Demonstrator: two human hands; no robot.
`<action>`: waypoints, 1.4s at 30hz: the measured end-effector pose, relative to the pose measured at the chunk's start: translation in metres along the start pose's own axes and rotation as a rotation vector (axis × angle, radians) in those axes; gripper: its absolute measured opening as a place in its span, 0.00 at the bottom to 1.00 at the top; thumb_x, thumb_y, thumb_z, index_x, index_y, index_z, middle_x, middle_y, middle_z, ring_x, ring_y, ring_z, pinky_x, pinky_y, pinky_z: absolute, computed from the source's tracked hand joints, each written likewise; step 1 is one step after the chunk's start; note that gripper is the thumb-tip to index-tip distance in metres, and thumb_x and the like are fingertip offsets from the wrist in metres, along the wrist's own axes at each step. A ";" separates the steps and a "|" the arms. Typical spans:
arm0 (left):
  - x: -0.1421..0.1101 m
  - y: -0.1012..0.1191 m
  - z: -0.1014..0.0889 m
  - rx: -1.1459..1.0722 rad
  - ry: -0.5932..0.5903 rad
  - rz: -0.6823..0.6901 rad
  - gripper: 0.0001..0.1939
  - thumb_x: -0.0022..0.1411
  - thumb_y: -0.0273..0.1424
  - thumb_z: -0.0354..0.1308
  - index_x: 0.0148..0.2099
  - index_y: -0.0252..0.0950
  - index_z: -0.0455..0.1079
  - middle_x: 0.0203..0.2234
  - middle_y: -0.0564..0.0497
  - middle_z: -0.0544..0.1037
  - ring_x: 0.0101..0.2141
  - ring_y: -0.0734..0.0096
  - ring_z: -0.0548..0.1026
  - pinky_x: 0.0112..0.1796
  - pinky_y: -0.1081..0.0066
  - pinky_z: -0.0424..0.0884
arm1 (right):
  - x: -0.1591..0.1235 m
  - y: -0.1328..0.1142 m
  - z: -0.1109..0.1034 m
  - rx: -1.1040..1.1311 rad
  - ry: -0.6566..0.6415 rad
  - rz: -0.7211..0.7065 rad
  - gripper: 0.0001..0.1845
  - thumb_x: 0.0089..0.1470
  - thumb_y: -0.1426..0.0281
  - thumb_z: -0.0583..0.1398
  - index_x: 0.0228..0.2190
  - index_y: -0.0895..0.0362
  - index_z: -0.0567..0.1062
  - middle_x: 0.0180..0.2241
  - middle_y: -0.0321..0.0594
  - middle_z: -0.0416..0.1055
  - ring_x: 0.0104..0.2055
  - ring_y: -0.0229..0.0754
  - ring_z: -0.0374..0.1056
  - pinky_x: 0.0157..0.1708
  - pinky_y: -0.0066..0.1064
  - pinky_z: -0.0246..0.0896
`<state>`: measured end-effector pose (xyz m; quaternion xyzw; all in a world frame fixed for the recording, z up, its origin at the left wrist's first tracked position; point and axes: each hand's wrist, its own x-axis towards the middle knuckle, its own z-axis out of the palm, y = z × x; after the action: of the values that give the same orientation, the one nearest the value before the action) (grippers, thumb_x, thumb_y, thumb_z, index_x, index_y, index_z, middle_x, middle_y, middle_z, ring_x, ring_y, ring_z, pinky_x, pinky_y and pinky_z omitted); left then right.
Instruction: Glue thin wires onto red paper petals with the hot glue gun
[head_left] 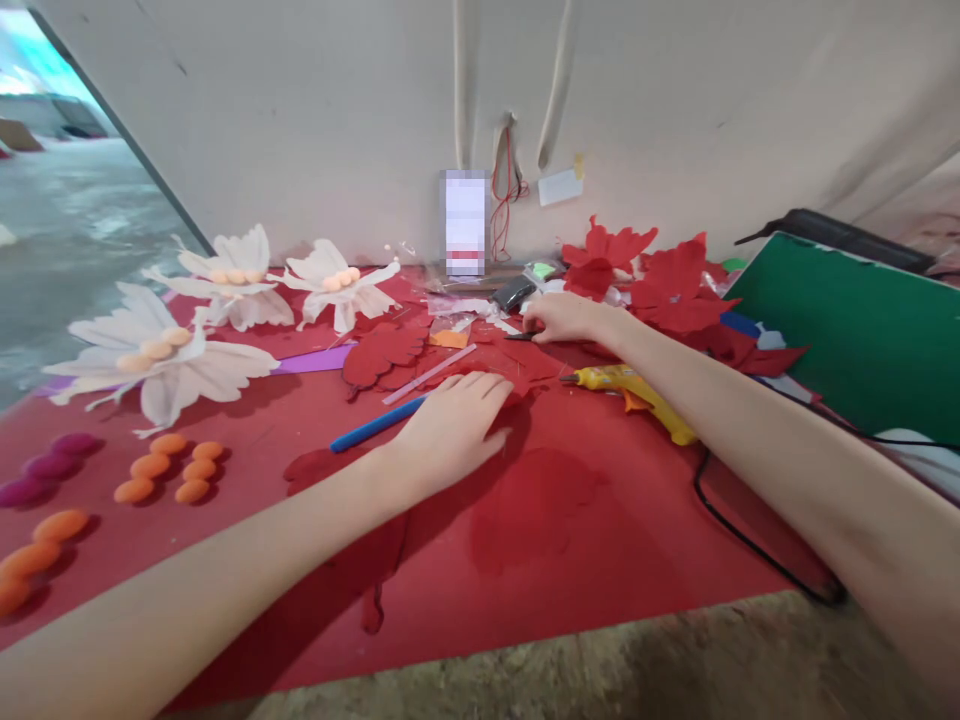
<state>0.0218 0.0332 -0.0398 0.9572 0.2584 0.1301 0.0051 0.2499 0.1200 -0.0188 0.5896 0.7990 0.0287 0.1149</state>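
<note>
Red petals [540, 505] beside flat, unclenched left hand [459, 425]; right hand [561, 318] apparently pinching dark tool [518, 337].

There are three white flowers [171, 368], three orange ball rows [150, 466], one purple ball row [52, 467] and one glue gun [611, 377].

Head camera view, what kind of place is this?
Most likely a small craft workspace, judging by what looks like a yellow glue gun, the red cut-outs and the white flower-like pieces with rounded centres.
</note>
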 end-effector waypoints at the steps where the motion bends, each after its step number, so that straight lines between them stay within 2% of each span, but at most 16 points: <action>1: 0.008 -0.004 0.003 0.016 -0.012 -0.009 0.16 0.57 0.26 0.53 0.48 0.27 0.65 0.45 0.41 0.73 0.45 0.59 0.71 0.45 0.62 0.68 | -0.001 -0.001 0.000 -0.024 -0.002 0.000 0.14 0.54 0.62 0.57 0.37 0.60 0.71 0.40 0.41 0.70 0.41 0.39 0.66 0.42 0.38 0.62; 4: 0.023 -0.011 0.012 0.055 -0.035 -0.030 0.14 0.57 0.23 0.50 0.46 0.28 0.66 0.42 0.41 0.74 0.43 0.59 0.72 0.42 0.64 0.70 | -0.005 -0.003 -0.004 -0.086 0.011 0.025 0.15 0.55 0.62 0.56 0.38 0.60 0.70 0.40 0.41 0.69 0.41 0.40 0.66 0.41 0.39 0.62; 9: 0.023 -0.014 0.014 0.097 -0.047 -0.033 0.11 0.56 0.20 0.48 0.39 0.31 0.68 0.37 0.45 0.76 0.40 0.61 0.74 0.39 0.66 0.71 | -0.006 -0.001 -0.009 -0.155 0.045 0.127 0.16 0.55 0.63 0.56 0.41 0.61 0.70 0.42 0.43 0.68 0.44 0.41 0.65 0.43 0.41 0.63; 13: 0.021 -0.017 0.013 0.125 0.006 -0.075 0.18 0.56 0.19 0.46 0.49 0.29 0.63 0.42 0.42 0.75 0.42 0.61 0.74 0.36 0.68 0.71 | -0.004 0.002 -0.007 -0.179 0.058 0.201 0.17 0.56 0.63 0.56 0.43 0.60 0.69 0.44 0.43 0.67 0.44 0.41 0.65 0.43 0.41 0.63; 16: 0.026 -0.017 0.012 0.147 0.044 -0.066 0.19 0.59 0.23 0.47 0.53 0.29 0.59 0.45 0.41 0.73 0.41 0.60 0.74 0.33 0.68 0.71 | -0.003 0.004 -0.003 -0.185 0.067 0.226 0.17 0.56 0.63 0.56 0.44 0.60 0.68 0.45 0.44 0.66 0.45 0.42 0.65 0.43 0.41 0.64; 18: 0.033 -0.016 0.013 0.160 0.052 -0.015 0.17 0.61 0.24 0.47 0.52 0.31 0.61 0.45 0.43 0.73 0.42 0.62 0.73 0.34 0.69 0.70 | -0.002 0.005 0.000 -0.185 0.070 0.230 0.17 0.56 0.63 0.56 0.44 0.60 0.68 0.45 0.43 0.66 0.44 0.42 0.65 0.43 0.41 0.64; 22: 0.049 -0.015 0.017 0.206 0.021 0.139 0.14 0.60 0.20 0.47 0.46 0.34 0.67 0.40 0.48 0.75 0.40 0.67 0.73 0.36 0.71 0.68 | -0.002 0.006 0.002 -0.182 0.071 0.226 0.17 0.56 0.63 0.56 0.44 0.60 0.68 0.45 0.43 0.67 0.44 0.41 0.65 0.43 0.41 0.64; 30: 0.063 -0.015 0.020 0.353 -0.068 0.397 0.10 0.64 0.25 0.48 0.42 0.35 0.71 0.35 0.48 0.74 0.31 0.68 0.73 0.26 0.70 0.61 | -0.002 0.006 0.006 -0.165 0.054 0.221 0.18 0.56 0.63 0.55 0.45 0.59 0.67 0.46 0.44 0.66 0.44 0.41 0.65 0.43 0.40 0.64; 33: 0.068 -0.016 0.016 0.410 -0.114 0.498 0.11 0.63 0.23 0.49 0.34 0.32 0.72 0.32 0.47 0.74 0.28 0.69 0.72 0.22 0.69 0.55 | -0.002 0.006 0.007 -0.163 0.038 0.214 0.18 0.56 0.63 0.55 0.45 0.59 0.68 0.46 0.44 0.66 0.45 0.41 0.65 0.43 0.40 0.64; 36: 0.073 -0.017 0.012 0.452 -0.152 0.597 0.12 0.61 0.18 0.48 0.32 0.31 0.72 0.30 0.46 0.74 0.26 0.70 0.70 0.21 0.68 0.51 | -0.002 0.009 0.006 -0.155 0.025 0.205 0.17 0.56 0.63 0.55 0.45 0.59 0.68 0.46 0.44 0.66 0.45 0.42 0.65 0.43 0.41 0.64; 42: 0.082 -0.018 0.005 0.463 -0.208 0.769 0.15 0.58 0.16 0.48 0.25 0.34 0.70 0.30 0.47 0.75 0.27 0.70 0.69 0.22 0.66 0.52 | 0.000 0.014 0.006 -0.121 0.017 0.206 0.18 0.56 0.63 0.55 0.45 0.59 0.67 0.46 0.43 0.66 0.45 0.42 0.65 0.43 0.41 0.64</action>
<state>0.0822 0.0893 -0.0255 0.9675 -0.0949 -0.0355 -0.2318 0.2649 0.1234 -0.0221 0.6603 0.7320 0.0933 0.1399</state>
